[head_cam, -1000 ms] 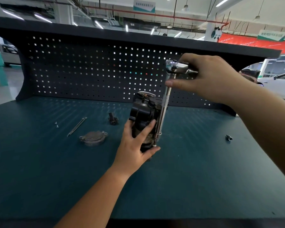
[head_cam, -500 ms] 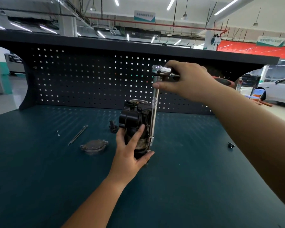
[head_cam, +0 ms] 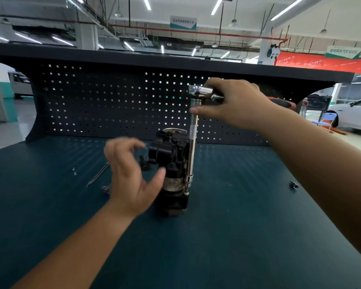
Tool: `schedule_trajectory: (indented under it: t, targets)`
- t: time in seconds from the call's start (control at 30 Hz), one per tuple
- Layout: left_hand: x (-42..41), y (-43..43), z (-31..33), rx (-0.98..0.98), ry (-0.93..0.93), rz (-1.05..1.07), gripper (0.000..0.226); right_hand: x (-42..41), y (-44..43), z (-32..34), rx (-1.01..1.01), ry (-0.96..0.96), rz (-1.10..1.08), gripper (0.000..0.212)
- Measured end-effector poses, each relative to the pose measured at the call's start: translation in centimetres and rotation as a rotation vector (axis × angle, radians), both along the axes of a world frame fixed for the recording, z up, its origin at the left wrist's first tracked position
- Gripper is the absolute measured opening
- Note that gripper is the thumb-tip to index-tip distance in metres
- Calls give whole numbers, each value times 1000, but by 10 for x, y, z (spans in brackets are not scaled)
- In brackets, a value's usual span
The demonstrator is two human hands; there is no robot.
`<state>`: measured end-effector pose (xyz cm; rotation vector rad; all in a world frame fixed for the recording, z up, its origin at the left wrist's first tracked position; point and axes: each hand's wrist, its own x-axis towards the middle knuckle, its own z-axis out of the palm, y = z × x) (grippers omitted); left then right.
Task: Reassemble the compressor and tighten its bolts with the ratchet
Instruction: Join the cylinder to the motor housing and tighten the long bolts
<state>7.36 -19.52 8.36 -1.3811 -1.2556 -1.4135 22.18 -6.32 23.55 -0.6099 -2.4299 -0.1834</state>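
Head view: compressor (head_cam: 171,163) stands upright at frame centre on the teal bench mat (head_cam: 238,226); black housing, silver labelled band partway down, metal cap on top. Right hand (head_cam: 236,103), upper right of centre, is wrapped round the ratchet (head_cam: 200,90) head, thumb extended under it. The extension bar (head_cam: 193,151) runs vertically down the compressor's right side, its socket end near the silver band. Left hand (head_cam: 129,178), blurred, sits just left of the compressor, fingers spread and loosely curled, holding nothing; contact unclear. Long bolt (head_cam: 98,174) lies left, loose socket (head_cam: 293,185) far right.
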Motion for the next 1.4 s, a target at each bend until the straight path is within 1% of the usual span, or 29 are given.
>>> schedule_trajectory:
  t: [0.07, 0.1, 0.2, 0.23, 0.3, 0.33, 0.37, 0.4, 0.5, 0.53, 0.6, 0.63, 0.7, 0.77, 0.83, 0.93, 0.97, 1.03, 1.1, 1.2, 1.23, 1.3, 1.33, 1.37, 1.4]
  targets:
    - [0, 2, 37, -55, 36, -70, 56, 0, 0, 0, 5, -2, -3, 77]
    - [1, 5, 56, -156, 13, -140, 63, 0, 0, 1, 9, 0, -2, 74]
    - [4, 23, 98, -660, -171, -362, 91, 0, 0, 2, 13, 24, 24, 61]
    - [3, 30, 105, -829, -181, -370, 98, 0, 0, 2, -1, 32, 34, 61]
    - [3, 41, 105, -1132, -116, -302, 105, 0, 2, 1, -29, 31, 44, 69]
    - [2, 44, 101, -1227, -86, -260, 107, 0, 2, 1, -35, 26, 46, 72]
    - [2, 46, 97, -1263, -84, -234, 104, 0, 3, 1, -39, 27, 49, 74]
    - [0, 48, 94, -1251, -104, -223, 96, -1, 2, 1, -41, 33, 54, 75]
    - [0, 51, 91, -1122, -221, -231, 38, -1, 3, -1, -20, 38, 58, 73]
    - [2, 52, 91, -1091, -272, -246, 30, 0, 3, -1, -14, 34, 53, 73]
    - [8, 55, 90, -1050, -356, -239, 36, 0, 2, -2, 4, 29, 46, 74]
    - [11, 57, 89, -1023, -365, -209, 40, 0, 1, -2, 20, 27, 37, 74]
    - [14, 59, 85, -970, -338, -129, 43, 0, 0, -2, 56, 21, 17, 73]
    - [14, 59, 83, -943, -329, -91, 43, -1, -1, -4, 70, 55, 50, 64]
    - [14, 57, 82, -940, -338, -100, 43, -3, 0, -6, -13, 145, 174, 51]
    - [14, 55, 82, -961, -371, -138, 46, -12, 8, -5, -137, 249, 343, 53]
    - [14, 55, 83, -968, -374, -153, 46, -17, 10, -5, -158, 259, 399, 52]
    - [14, 55, 82, -975, -369, -173, 47, -27, 13, -6, -233, 260, 505, 43]
    - [10, 55, 82, -967, -368, -187, 46, -35, 16, -6, -306, 267, 560, 39]
    - [8, 57, 81, -953, -323, -122, 47, -34, 21, -5, -306, 269, 521, 42]
    - [10, 58, 81, -965, -293, -76, 54, -30, 23, -6, -289, 261, 495, 43]
    - [14, 61, 82, -1000, -207, 31, 78, -21, 24, -3, -216, 242, 436, 49]
    - [17, 63, 83, -1019, -181, 73, 86, -16, 21, -1, -183, 224, 369, 52]
    - [19, 64, 83, -1037, -172, 97, 89, -12, 19, 2, -144, 194, 278, 56]
    - [20, 65, 84, -1047, -180, 107, 87, -8, 15, 6, -102, 142, 172, 66]
